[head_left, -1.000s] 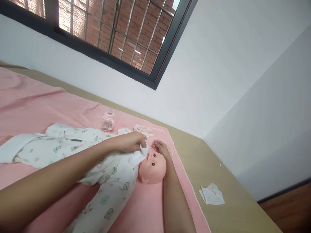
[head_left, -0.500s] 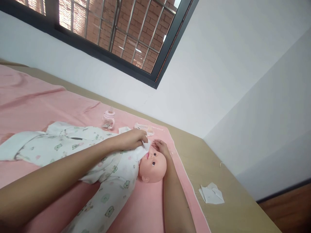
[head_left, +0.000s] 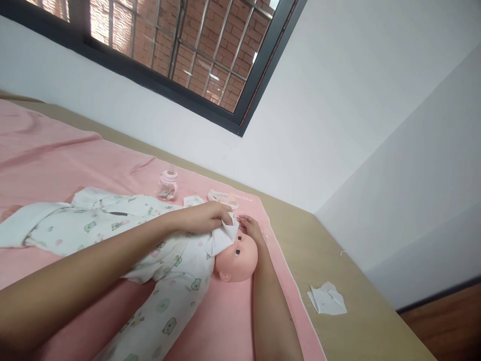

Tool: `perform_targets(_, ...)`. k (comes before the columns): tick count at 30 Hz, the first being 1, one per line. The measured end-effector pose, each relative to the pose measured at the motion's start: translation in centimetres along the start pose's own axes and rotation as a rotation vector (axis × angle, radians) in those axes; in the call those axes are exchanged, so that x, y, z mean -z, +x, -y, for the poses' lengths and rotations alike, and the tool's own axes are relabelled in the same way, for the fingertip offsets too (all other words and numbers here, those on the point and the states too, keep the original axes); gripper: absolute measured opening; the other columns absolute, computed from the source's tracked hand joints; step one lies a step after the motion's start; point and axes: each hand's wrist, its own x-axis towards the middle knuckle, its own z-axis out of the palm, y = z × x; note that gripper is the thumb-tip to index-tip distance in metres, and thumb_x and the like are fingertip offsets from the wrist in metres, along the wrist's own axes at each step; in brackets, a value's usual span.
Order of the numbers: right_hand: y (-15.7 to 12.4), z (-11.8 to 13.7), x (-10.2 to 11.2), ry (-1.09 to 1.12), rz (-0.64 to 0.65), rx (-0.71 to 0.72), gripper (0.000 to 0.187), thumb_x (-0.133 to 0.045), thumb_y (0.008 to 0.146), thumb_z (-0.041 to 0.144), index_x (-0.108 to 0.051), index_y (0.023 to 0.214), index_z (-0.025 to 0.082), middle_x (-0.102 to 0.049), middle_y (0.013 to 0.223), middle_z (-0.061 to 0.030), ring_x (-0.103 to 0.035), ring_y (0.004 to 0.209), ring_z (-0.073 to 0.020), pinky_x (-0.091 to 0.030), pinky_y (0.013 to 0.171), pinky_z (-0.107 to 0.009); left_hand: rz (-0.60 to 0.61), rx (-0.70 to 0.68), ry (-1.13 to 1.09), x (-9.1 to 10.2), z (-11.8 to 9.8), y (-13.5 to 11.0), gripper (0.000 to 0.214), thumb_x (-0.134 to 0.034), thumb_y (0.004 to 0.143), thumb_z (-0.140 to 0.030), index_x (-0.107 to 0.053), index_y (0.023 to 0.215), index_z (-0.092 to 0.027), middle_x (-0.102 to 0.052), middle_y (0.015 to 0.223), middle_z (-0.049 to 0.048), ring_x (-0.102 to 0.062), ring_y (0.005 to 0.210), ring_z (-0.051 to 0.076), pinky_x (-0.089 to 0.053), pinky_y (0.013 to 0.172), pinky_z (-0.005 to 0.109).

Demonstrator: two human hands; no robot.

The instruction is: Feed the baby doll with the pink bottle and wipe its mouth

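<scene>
A baby doll [head_left: 240,260] in a white printed sleepsuit [head_left: 112,225] lies on a pink sheet [head_left: 56,160]. My left hand [head_left: 205,216] pinches a white wipe [head_left: 222,237] and holds it against the doll's face. My right hand [head_left: 251,228] rests on the top of the doll's head with its fingers curved over it.
A small pink baby bottle [head_left: 168,185] stands beyond the doll. Beside it lie a white packet [head_left: 193,201] and a flat wipes pack [head_left: 224,196]. Crumpled white tissues [head_left: 328,299] lie on the bare tan mattress [head_left: 338,250] at right. Wall and barred window stand behind.
My left hand has shifted the wipe slightly across the doll's face, toward the eye. My right hand stays on the head.
</scene>
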Motion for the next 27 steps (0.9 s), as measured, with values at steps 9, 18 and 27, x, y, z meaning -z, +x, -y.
perform_targets(9,-0.1,0.2,-0.2,-0.007,-0.014,-0.010,0.019,-0.065,0.070,0.021,-0.065,0.089,0.017,-0.072,0.085,-0.0044,-0.068,0.078,-0.0144,-0.054,0.084,-0.029,0.003,0.041,0.063,-0.2,-0.5,-0.1,0.023,-0.036,0.071,-0.004,-0.051,0.059,-0.017,-0.060,0.082,0.0023,-0.059,0.072,0.017,-0.044,0.072,0.025)
perform_targets(18,0.1,0.1,-0.1,0.010,0.003,-0.007,0.021,-0.068,0.068,0.021,-0.064,0.089,0.017,-0.072,0.082,-0.0050,-0.069,0.078,-0.0159,-0.054,0.086,-0.031,-0.064,0.038,0.143,-0.6,0.9,0.2,0.024,-0.035,0.076,-0.006,-0.051,0.062,-0.017,-0.054,0.085,0.0027,-0.058,0.076,0.016,-0.041,0.068,0.024)
perform_targets(27,-0.6,0.7,-0.2,0.024,0.021,-0.007,0.026,-0.070,0.068,0.023,-0.063,0.093,0.017,-0.072,0.085,-0.0055,-0.069,0.079,-0.0158,-0.054,0.086,-0.032,-0.227,0.092,0.129,-0.5,1.1,0.4,0.031,-0.036,0.081,-0.008,-0.066,0.081,-0.018,-0.058,0.120,0.0058,-0.056,0.109,0.020,-0.042,0.096,0.030)
